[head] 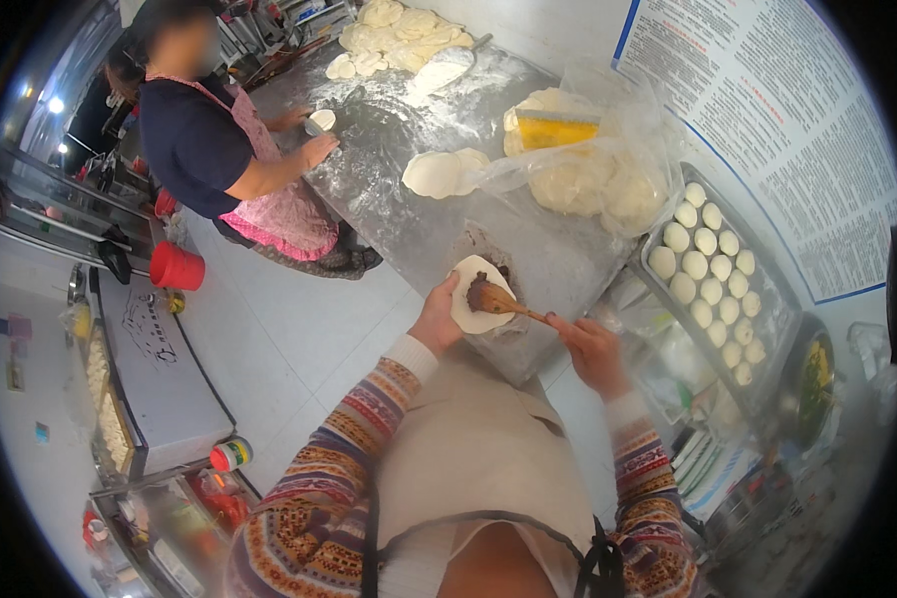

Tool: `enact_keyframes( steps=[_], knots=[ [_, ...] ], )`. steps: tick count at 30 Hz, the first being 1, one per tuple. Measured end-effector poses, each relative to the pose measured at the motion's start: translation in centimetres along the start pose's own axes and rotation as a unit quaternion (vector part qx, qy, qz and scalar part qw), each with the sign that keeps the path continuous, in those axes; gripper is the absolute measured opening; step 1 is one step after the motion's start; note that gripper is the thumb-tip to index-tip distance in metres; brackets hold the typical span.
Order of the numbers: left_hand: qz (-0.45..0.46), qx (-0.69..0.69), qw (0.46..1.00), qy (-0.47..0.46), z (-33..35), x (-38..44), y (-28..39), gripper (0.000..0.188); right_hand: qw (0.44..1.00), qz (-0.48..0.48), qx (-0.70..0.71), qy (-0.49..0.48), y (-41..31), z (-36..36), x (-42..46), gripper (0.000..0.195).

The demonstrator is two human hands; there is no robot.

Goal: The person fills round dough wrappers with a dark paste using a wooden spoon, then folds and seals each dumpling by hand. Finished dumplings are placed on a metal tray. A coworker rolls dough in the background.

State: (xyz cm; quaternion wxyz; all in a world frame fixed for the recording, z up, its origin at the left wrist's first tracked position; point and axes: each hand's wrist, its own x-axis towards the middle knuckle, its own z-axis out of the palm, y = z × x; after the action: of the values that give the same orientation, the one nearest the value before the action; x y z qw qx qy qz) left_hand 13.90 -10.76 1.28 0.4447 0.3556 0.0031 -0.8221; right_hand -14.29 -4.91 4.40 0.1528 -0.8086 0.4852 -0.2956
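Note:
A flat round dough wrapper (469,320) rests in my left hand (438,314), its thumb over the near-left rim. Dark paste filling (480,278) lies on the middle of the wrapper. My right hand (592,353) grips the handle of a wooden spoon (497,299), whose bowl presses on the filling. Behind the wrapper, partly hidden by it, a bag or container of the dark filling (486,243) sits at the corner of the metal worktable (448,224).
A co-worker (194,142) handles a small dough disc (322,119) at the table's left side. Dough discs (445,173) lie ahead, beside a plastic bag of dough (598,179) with a yellow scraper (557,133). To the right, a metal tray (774,314) carries several dough balls (706,241).

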Motion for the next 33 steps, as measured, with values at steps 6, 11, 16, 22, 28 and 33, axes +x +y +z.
enact_keyframes(
  steps=[6,11,16,22,28,33],
  knots=[
    [0.006,-0.053,0.999,0.003,0.7,-1.8,-0.4,0.049,0.999,0.003,0.042,0.022,1.3,0.9,-1.0,0.043],
    [0.07,-0.082,0.993,-0.053,-4.4,-0.3,-0.5,0.049,0.984,0.084,0.158,0.004,3.0,1.0,-2.7,0.035],
    [0.096,-0.048,0.994,-0.029,-9.1,-1.9,1.3,0.048,0.973,0.197,0.111,-0.037,3.9,1.5,-2.7,0.024],
    [0.062,-0.108,0.992,-0.003,-14.5,-3.2,-3.5,0.05,0.957,0.256,0.067,-0.118,4.7,8.2,0.5,0.033],
    [0.012,-0.152,0.988,0.019,-13.8,-3.6,-8.0,0.065,0.941,0.324,0.054,-0.08,5.0,14.1,1.5,0.035],
    [-0.023,-0.198,0.979,0.028,-13.0,-2.2,-9.5,0.067,0.957,0.274,0.059,-0.074,8.0,13.5,1.2,0.023]
  ],
)
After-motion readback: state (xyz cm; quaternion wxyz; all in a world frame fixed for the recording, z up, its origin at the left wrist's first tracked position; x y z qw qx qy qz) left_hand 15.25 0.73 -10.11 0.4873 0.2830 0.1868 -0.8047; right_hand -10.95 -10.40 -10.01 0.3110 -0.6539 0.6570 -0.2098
